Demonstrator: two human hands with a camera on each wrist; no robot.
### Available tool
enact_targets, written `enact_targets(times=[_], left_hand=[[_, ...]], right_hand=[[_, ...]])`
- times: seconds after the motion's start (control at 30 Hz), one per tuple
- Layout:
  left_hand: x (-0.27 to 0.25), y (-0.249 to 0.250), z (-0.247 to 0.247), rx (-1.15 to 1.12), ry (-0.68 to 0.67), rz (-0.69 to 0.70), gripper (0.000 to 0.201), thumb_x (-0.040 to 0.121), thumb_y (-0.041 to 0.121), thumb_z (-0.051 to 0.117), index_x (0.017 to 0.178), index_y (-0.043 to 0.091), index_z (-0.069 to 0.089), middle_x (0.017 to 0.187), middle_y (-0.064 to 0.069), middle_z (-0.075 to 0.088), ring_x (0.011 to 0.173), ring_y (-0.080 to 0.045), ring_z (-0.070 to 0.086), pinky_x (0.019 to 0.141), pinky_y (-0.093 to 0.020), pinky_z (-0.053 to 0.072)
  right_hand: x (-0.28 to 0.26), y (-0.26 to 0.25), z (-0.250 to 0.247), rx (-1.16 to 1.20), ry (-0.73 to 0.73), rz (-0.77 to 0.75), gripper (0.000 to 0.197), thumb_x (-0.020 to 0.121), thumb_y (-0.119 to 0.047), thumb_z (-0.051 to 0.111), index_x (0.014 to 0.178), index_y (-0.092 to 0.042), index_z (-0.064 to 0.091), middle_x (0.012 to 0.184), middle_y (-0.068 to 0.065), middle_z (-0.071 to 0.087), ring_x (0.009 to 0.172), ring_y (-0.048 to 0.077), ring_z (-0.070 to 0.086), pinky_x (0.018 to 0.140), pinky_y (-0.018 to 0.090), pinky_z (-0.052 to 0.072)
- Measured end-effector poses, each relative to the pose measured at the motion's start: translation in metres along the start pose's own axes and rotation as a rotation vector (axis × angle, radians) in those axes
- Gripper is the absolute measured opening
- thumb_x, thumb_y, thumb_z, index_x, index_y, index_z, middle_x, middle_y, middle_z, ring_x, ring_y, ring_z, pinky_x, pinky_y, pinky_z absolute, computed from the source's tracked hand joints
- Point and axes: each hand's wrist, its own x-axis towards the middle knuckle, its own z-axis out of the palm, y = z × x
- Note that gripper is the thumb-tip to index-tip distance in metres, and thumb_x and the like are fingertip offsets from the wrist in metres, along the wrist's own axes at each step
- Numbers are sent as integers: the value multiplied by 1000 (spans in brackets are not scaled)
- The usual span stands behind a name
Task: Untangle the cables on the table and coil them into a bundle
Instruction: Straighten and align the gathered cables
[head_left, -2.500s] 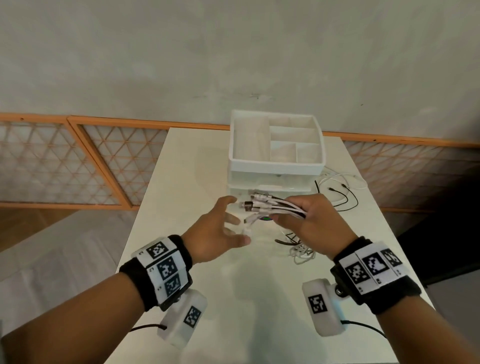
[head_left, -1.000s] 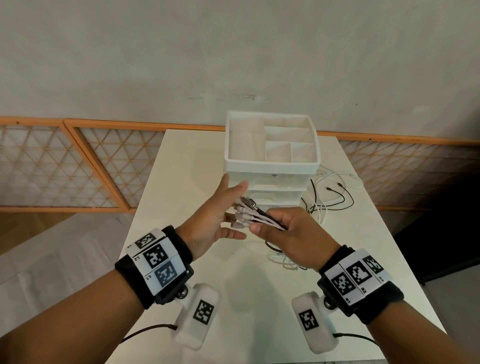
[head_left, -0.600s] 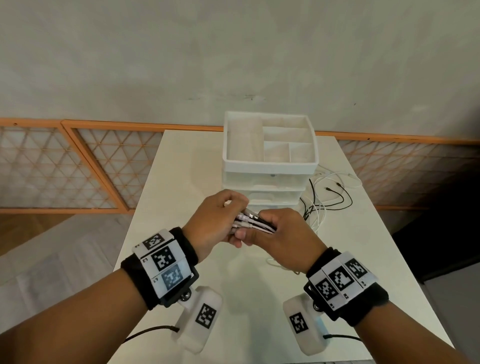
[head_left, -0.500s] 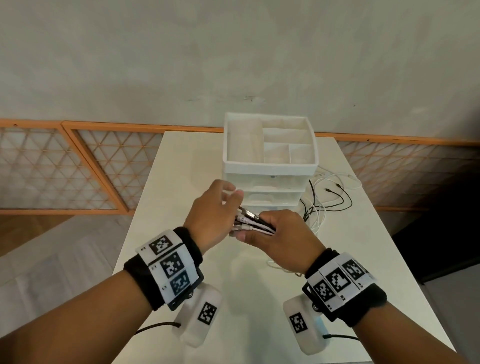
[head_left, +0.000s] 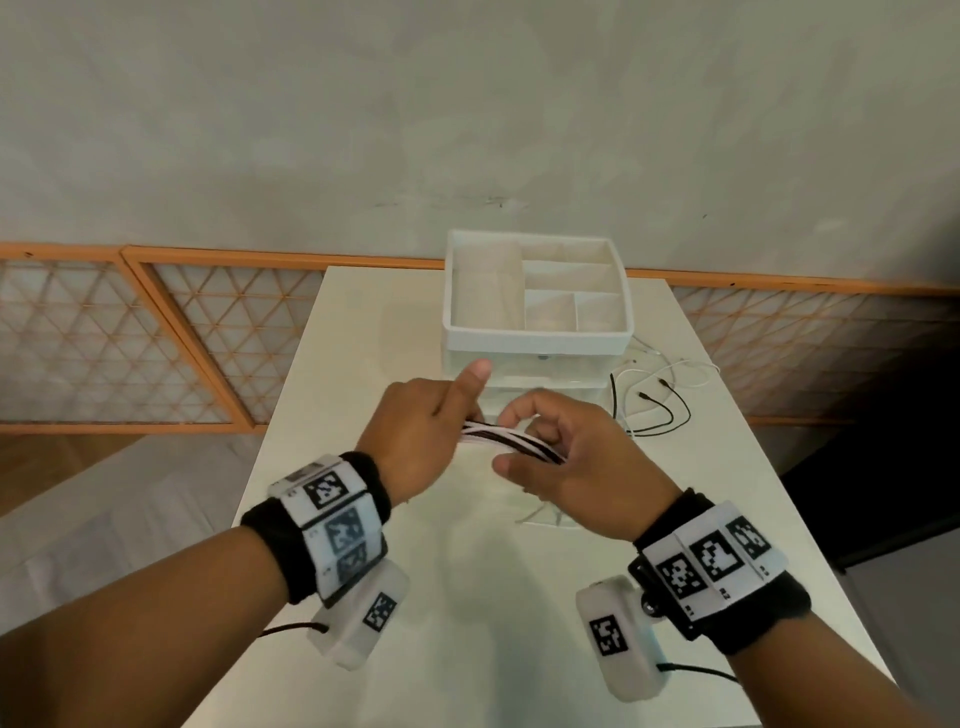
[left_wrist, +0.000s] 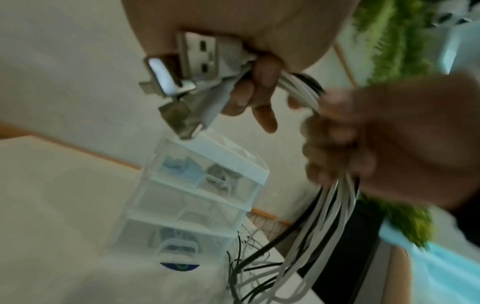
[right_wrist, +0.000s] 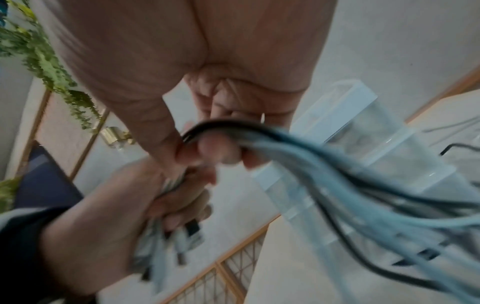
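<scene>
Now, vs 0.5 s ago, the hands sit further apart at frame centre: the left hand has shifted left w/ thumb sticking up toward the drawer unit, and a short stretch of the cables shows taut between the two fists where before the knuckles nearly touched. The left hand's fingers curl tight round the plug ends; in the left wrist view the USB plugs poke out of the fist at upper centre. The right hand pinches the same white-and-black bunch, thumb and fingers wrapped round it, and the rest of the cables hangs from it down toward the table. More slack lies on the tabletop centre-right of the head view, black and white loose ends trailing right of the drawer unit. Vs 2.5 s ago the left hand was spread and holding nothing; it now grips. The drawer unit stands just beyond the hands, near the thumb, top tray w/ dividers, clear drawers below. Open tabletop lies at lower centre under the wrists and at left of the hands; the table's right edge runs close to the loose ends, floor beyond. Right wrist view is blurred, cable detail hard to read there.
</scene>
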Motion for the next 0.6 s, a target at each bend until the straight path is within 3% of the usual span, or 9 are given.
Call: enact_targets(times=[0.07, 0.2, 0.27, 0.33, 0.4, 0.47, 0.53, 0.6], left_hand=[[0, -10, -7, 14, -53, -55, 70, 92, 67, 30, 60, 21, 71, 42, 9, 56, 47, -7, 53, 60, -27, 40], [-4, -17, -5, 128, -286, -47, 81, 91, 71, 14, 69, 20, 73, 58, 1, 69, 54, -15, 64, 71, -31, 51], [-6, -9, 2, 39, -305, -17, 79, 92, 70, 12, 71, 24, 72, 66, 4, 72, 61, -11, 65, 71, -27, 49], [-10, 0, 12, -37, -290, -7, 69, 94, 68, 17, 71, 29, 69, 63, 4, 70, 62, -12, 64, 68, -24, 49], [-11, 3, 18, -44, -217, -22, 61, 95, 65, 26, 64, 28, 63, 53, 7, 62, 57, -14, 57, 62, -28, 46], [-9, 3, 17, -61, -150, -69, 62, 94, 64, 37, 58, 18, 59, 46, 4, 54, 49, -11, 47, 57, -33, 41], [-5, 5, 7, -99, -96, -86, 61, 90, 62, 49, 56, 13, 58, 37, 7, 41, 38, -8, 37, 51, -29, 35], [1, 11, -10, -184, -55, -84, 56, 86, 61, 57, 55, 14, 57, 39, 8, 33, 36, -11, 29, 46, -24, 29]], right_hand=[[-1, 8, -11, 17, -4, 38, 10, 88, -17, 73, 96, -23, 72, 68, 4, 66, 61, 16, 56, 64, 44, 53], [0, 10, -4, -95, -14, -8, 12, 92, -18, 68, 95, -25, 78, 63, -11, 61, 57, 8, 49, 58, 25, 44], [2, 4, 4, -112, -30, -47, 12, 92, -16, 67, 89, -21, 78, 67, -11, 69, 55, 11, 53, 57, 25, 45], [5, 2, 11, -85, 13, -73, 12, 90, -10, 66, 85, -17, 74, 71, -6, 73, 55, 13, 59, 56, 29, 48], [7, 1, 15, -16, 111, -78, 10, 86, -7, 70, 90, -15, 67, 77, 2, 74, 67, 20, 67, 63, 34, 55], [7, 5, 14, -15, 203, -98, 16, 82, -5, 74, 88, -13, 62, 79, 0, 72, 70, 12, 67, 63, 26, 54], [5, 10, 6, -124, 262, -122, 15, 78, -6, 76, 78, -13, 62, 74, -5, 66, 67, 8, 62, 65, 18, 51], [0, 30, -2, -237, 236, -71, 18, 75, -5, 76, 71, -16, 62, 67, -9, 60, 63, 6, 57, 63, 11, 44]])
